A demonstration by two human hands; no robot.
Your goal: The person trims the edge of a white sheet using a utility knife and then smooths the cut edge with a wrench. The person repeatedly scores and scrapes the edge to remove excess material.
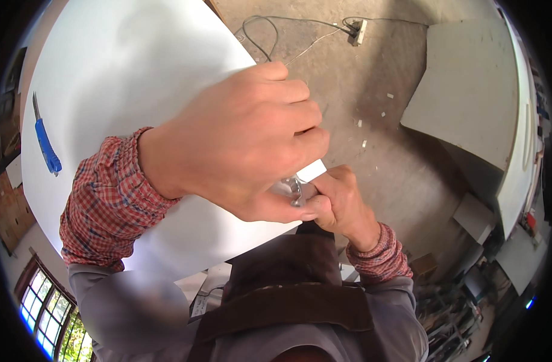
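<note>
My left hand (246,133) is closed above the corner of a white tabletop (137,54), its fingers curled and its thumb stretched toward my right hand (342,202). The two hands meet there, with a small shiny, clear-looking piece (296,190) caught between the left thumb and forefinger. The right fingers and thumb are pinched together at the near end of this piece. Most of it is hidden by my fingers, and its kind does not show. A blue utility knife (48,143) with its blade out lies on the tabletop, far to the left of both hands.
Beyond the table's edge, a dark cable (276,18) runs over the concrete floor (354,90) to a white power strip (359,33). Small white scraps are scattered nearby. At the right stands a pale board-like surface (469,84), with cluttered items behind. A barred window (44,301) is at lower left.
</note>
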